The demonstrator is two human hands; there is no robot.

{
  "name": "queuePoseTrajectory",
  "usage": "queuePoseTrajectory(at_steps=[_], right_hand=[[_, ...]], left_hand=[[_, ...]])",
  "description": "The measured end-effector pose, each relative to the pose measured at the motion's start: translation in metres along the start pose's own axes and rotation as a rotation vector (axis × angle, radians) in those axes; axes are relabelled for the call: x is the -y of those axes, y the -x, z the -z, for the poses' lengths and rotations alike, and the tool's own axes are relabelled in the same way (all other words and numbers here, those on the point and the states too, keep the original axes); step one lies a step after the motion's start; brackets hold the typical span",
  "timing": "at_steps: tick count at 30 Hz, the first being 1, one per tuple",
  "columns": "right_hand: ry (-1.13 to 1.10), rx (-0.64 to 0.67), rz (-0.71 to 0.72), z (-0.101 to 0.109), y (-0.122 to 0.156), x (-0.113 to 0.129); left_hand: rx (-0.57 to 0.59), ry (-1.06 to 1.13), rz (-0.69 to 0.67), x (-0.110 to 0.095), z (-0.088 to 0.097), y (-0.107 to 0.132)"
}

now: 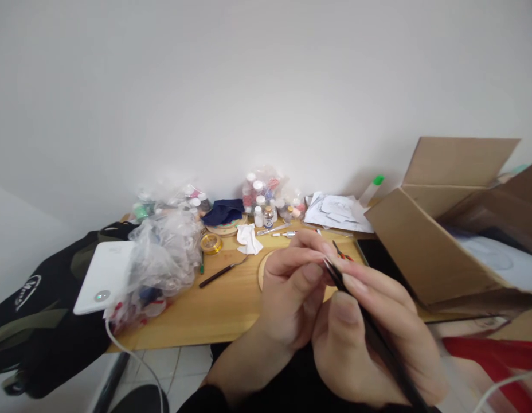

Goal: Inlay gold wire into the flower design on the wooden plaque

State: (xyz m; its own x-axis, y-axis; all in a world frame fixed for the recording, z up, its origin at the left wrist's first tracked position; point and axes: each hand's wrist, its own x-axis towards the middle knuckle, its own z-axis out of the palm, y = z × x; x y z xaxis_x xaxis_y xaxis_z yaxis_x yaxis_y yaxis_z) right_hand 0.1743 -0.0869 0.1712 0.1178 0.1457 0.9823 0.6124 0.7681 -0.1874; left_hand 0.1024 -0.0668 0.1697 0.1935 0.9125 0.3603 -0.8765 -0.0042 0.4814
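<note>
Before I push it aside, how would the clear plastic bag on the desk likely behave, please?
The clear plastic bag looks thin and crumpled, so it would probably flop rather than slide whole. It bulges, so whatever fills it may shift. Sitting near the desk edge, it might spill off.

Table (214,304): plastic bag (167,258) on left part, cardboard box (425,252) on right, small bottles (266,203) at back centre, papers (335,212) right of them, tissue (249,238) just before bottles. Power bank (105,275) on black bag (38,310), left of table. Front centre: left hand (292,292), right hand (369,344), tweezers (360,321) in right.
</note>
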Motion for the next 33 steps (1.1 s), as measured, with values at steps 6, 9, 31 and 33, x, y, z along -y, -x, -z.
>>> queuePoseTrajectory(at_steps=[6,9,31,33], right_hand=[[0.019,0.030,0.026,0.001,0.000,0.002],[0.033,-0.013,-0.016,-0.001,0.001,0.005],[0.046,-0.057,-0.113,-0.006,0.005,0.010],[0.049,-0.051,-0.130,-0.006,0.004,0.011]], left_hand=[[0.022,-0.010,-0.029,0.000,0.001,-0.001],[0.007,-0.013,-0.021,0.000,0.001,-0.001],[-0.116,-0.015,0.069,-0.002,0.001,0.001],[-0.137,-0.023,0.073,-0.003,0.001,0.001]])
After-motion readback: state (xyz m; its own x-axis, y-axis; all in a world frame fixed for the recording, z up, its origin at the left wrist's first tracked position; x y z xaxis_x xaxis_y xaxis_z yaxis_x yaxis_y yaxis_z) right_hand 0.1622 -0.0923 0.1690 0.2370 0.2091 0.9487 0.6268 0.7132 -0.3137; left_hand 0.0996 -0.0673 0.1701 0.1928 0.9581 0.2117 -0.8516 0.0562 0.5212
